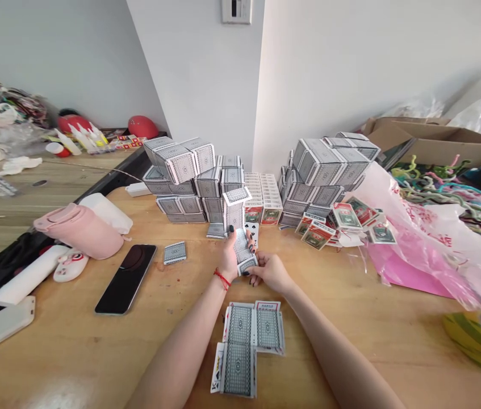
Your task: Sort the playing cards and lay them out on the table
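My left hand (230, 257) and my right hand (269, 270) meet at the middle of the wooden table (351, 318), both closed on a small deck of playing cards (243, 250) with grey patterned backs. A red string sits on my left wrist. Below my hands lie flat card stacks and an opened card box (249, 341) between my forearms. Just beyond my hands stands an upright card pack (235, 210) with its flap open.
Piles of grey card packs stand at the back left (180, 176) and back right (329, 170). A black phone (126, 278), a pink bottle (80, 230) and a single pack (175, 252) lie left. A pink plastic bag (427, 250) and cardboard box (431, 142) sit right.
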Action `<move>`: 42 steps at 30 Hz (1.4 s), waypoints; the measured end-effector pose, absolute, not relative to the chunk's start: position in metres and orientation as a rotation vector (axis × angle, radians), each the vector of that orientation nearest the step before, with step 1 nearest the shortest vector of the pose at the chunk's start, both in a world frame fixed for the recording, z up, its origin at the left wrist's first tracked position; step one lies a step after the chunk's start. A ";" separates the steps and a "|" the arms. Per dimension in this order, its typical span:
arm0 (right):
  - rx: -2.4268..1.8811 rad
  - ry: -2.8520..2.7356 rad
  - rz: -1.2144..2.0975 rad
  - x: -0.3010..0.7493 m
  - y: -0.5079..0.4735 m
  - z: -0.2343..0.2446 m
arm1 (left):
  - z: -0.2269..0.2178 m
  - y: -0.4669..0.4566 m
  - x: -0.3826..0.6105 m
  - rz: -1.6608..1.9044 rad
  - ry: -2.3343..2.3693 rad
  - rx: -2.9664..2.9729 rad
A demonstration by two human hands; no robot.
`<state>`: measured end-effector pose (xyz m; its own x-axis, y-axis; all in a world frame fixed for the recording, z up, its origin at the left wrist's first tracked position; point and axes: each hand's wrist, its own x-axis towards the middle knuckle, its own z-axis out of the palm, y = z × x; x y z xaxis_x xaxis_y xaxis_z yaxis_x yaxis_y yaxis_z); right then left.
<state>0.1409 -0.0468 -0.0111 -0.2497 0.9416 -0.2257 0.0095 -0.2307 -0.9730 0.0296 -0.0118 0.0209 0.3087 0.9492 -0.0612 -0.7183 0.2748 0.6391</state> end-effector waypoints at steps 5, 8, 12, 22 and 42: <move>-1.376 -1.452 1.243 0.136 -0.050 -0.012 | 0.016 -0.011 0.031 1.229 0.516 0.547; -1.282 -1.453 1.157 0.136 -0.049 -0.010 | 0.015 -0.008 0.028 1.232 0.510 0.495; -1.112 -1.303 1.400 0.140 -0.048 -0.008 | 0.015 -0.004 0.020 1.271 0.436 0.502; -0.987 -1.024 1.372 0.152 -0.039 -0.011 | 0.016 0.014 -0.017 1.514 0.485 0.510; -1.505 -2.058 0.264 0.143 -0.048 -0.010 | 0.014 0.013 -0.012 1.406 0.631 0.467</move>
<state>0.1434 -0.0484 -0.0104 -0.2040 0.9224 0.3281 0.8097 0.3473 -0.4731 -0.0122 0.0133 0.0136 0.0475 0.9905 -0.1288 -0.7544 0.1201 0.6454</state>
